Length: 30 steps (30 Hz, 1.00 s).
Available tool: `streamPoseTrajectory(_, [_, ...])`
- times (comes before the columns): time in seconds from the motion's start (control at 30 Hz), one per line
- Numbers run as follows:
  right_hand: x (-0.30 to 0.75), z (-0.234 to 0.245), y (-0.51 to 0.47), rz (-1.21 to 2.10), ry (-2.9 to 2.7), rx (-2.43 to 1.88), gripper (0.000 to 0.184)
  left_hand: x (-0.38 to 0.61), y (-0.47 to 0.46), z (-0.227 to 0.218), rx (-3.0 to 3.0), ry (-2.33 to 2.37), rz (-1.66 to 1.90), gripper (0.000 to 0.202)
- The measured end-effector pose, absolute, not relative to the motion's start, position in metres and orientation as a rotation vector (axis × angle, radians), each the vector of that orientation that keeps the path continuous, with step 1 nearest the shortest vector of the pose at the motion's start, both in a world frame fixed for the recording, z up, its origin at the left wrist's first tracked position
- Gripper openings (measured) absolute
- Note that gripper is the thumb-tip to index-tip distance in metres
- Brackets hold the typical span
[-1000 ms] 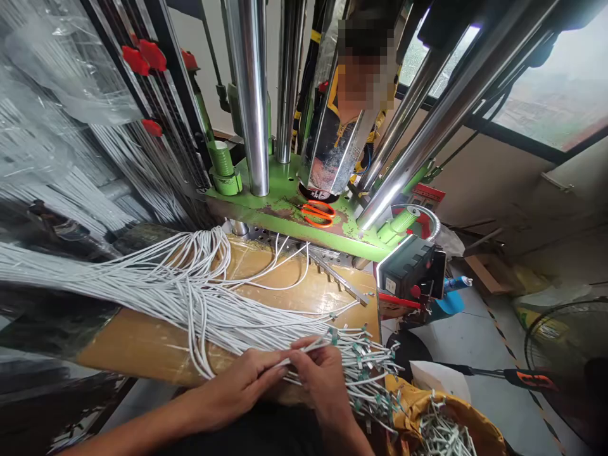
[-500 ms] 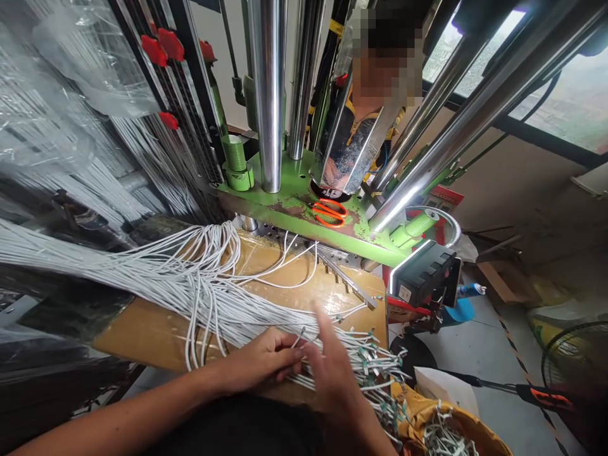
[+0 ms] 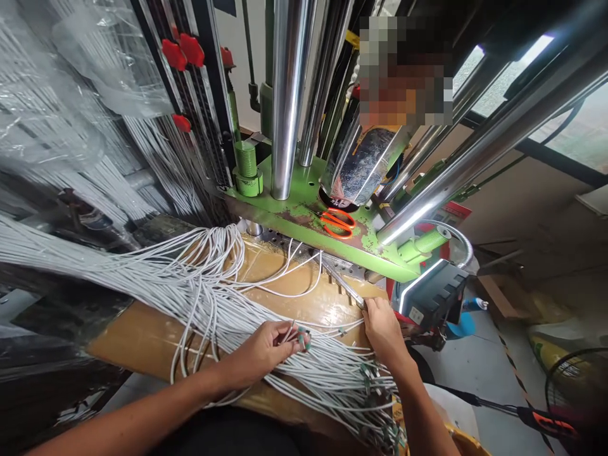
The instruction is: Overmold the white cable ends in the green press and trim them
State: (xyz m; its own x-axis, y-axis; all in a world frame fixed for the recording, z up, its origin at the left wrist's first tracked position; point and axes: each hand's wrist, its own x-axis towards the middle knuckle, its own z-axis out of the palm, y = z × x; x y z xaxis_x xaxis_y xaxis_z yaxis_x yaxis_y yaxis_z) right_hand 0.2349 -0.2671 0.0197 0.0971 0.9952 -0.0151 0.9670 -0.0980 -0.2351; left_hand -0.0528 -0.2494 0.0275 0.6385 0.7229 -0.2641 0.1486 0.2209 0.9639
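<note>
1. Looking down on a desk [image 3: 137,332] covered in glossy brown sheeting, holding both bare hands over it.
2. Pinching green-tipped cable ends [image 3: 303,337] in the left hand [image 3: 266,348], bending its fingers almost fully inward and pointing the tips to the right, too small to count.
3. Gripping the near end of a slim metal bar [image 3: 341,280] with the right hand [image 3: 386,326], wrapping the fingers over it and hiding that end from view.
4. Seeing white cables [image 3: 228,310] stretching from left to right across the desk, passing beneath the left hand and bunching beside the right forearm [image 3: 422,392].
5. Facing a green machine base [image 3: 285,215] just past the desk, seeing the bar and a few looping cables reaching its front edge.
6. Noticing orange-handled scissors [image 3: 339,225] lying on top of that base.
7. Spotting a black box [image 3: 434,294] with a glowing edge, standing right of the base.
8. Looking up along shiny steel columns [image 3: 286,101], seeing red knobs [image 3: 191,50] at upper left.
9. Glimpsing a bright window [image 3: 570,136] at far right.
</note>
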Motion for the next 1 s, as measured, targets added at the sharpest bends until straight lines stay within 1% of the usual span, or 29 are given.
streamPoseTrajectory(0.1, [0.22,0.034,-0.276,0.426,-1.96,-2.212,0.022,-0.057,-0.247,0.025,1.722,0.758,0.472,0.021])
streamPoseTrajectory(0.23, [0.182,0.039,-0.297,0.938,-1.674,-1.869,0.033,-0.055,-0.246,0.019,2.095,0.498,0.56,0.031])
streamPoseTrajectory(0.3, [0.16,0.033,-0.311,1.053,-1.442,-1.759,0.034,-0.051,-0.248,0.016,2.184,0.426,0.583,0.033])
streamPoseTrajectory(0.43, [0.133,0.014,-0.331,1.102,-1.095,-1.746,0.045,-0.042,-0.252,0.01,2.259,0.381,0.62,0.031])
streamPoseTrajectory(0.57, [0.129,0.008,-0.336,1.113,-1.055,-1.78,0.055,-0.039,-0.255,0.004,2.305,0.379,0.697,0.031])
streamPoseTrajectory(0.73, [0.13,0.012,-0.335,1.166,-1.1,-1.743,0.057,-0.037,-0.254,0.001,2.364,0.373,0.82,0.031])
streamPoseTrajectory(0.9, [0.128,0.009,-0.335,1.136,-1.145,-1.742,0.057,-0.033,-0.255,-0.004,2.379,0.376,0.831,0.033])
streamPoseTrajectory(1.0, [0.128,0.007,-0.335,1.093,-1.183,-1.749,0.057,-0.031,-0.254,-0.001,2.279,0.436,0.812,0.032])
